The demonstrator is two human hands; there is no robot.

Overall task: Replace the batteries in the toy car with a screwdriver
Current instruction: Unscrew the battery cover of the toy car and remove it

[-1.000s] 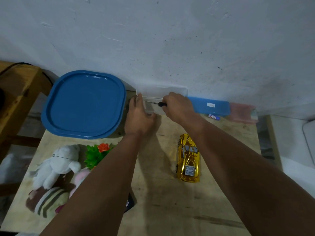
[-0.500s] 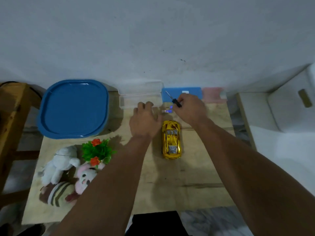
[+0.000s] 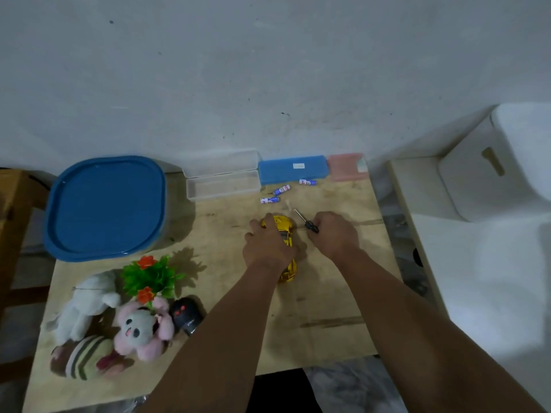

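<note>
Gripping the yellow toy car (image 3: pixel 285 234) from above, the left hand (image 3: pixel 265 248) curls its fingers over the car's far end and roof, holding it down on the wooden bench (image 3: pixel 313 308). The car seems to sit on its wheels, roof up, though the hand hides much of it. Just to its right, the right hand (image 3: pixel 335 235) is closed around the black handle of the screwdriver (image 3: pixel 305 220), whose metal shaft points up and away toward the wall, its tip clear of the car. Three blue-and-white batteries (image 3: pixel 269 200) lie loose on the bench beyond the car, near the open clear box (image 3: pixel 222 189) and the blue case (image 3: pixel 293 169). Judged from this, the task is at its very start: tool in hand, fresh cells laid out, car secured. The underside is not showing, so the battery cover looks unopened, though that cannot be confirmed. What is likely left: turning the car over, loosening the cover screw, swapping the batteries, and screwing the cover back down.
</note>
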